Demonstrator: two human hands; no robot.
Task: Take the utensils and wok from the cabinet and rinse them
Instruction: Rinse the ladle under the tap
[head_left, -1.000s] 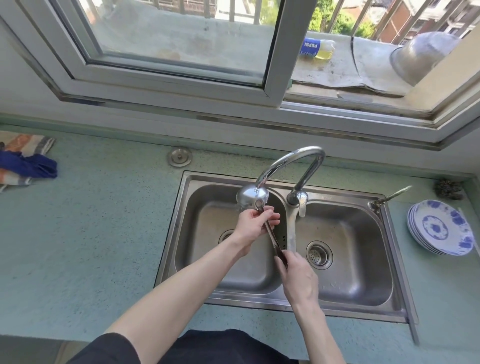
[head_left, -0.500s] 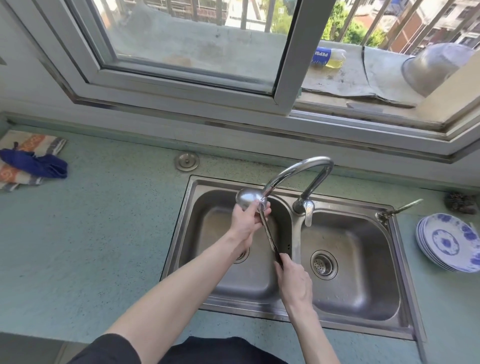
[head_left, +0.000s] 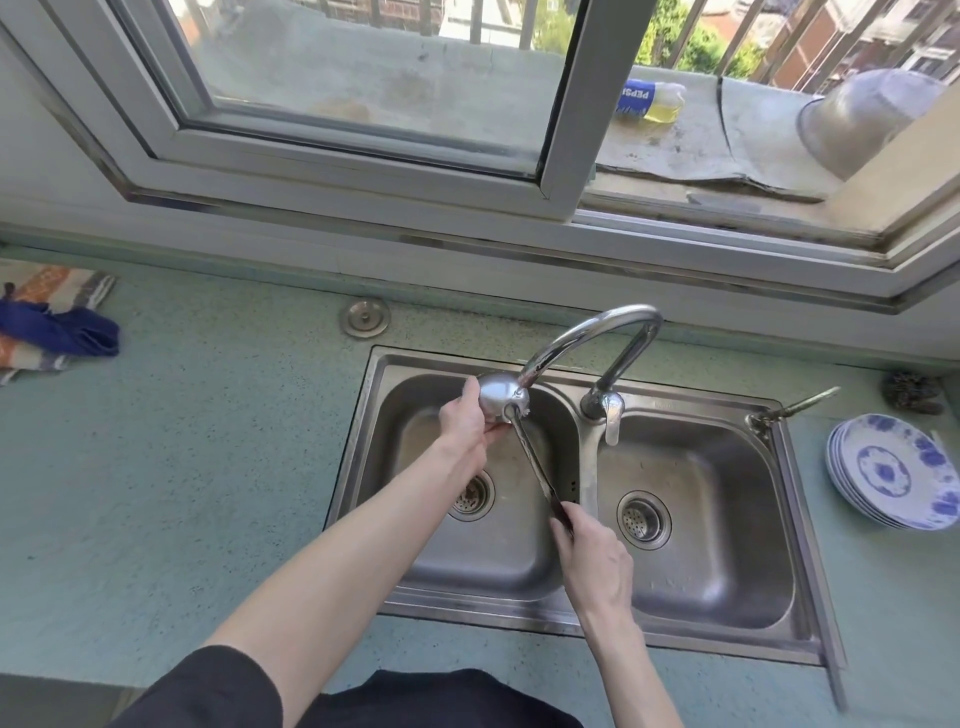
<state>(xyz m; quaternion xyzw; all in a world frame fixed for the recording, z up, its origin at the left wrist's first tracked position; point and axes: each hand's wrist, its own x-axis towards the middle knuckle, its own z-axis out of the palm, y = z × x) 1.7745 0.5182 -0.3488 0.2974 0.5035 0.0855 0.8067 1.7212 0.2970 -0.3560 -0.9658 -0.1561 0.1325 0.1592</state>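
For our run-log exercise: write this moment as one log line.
step: rinse ladle | left hand: holds bowl under faucet | right hand: grips handle | place: left basin of sink | wok: unseen

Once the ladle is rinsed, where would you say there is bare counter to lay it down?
The widest bare patch of counter lies between the folded cloths and the sink, in front of the round metal cap. The strip right of the sink is crowded by the stacked plates and a scourer.
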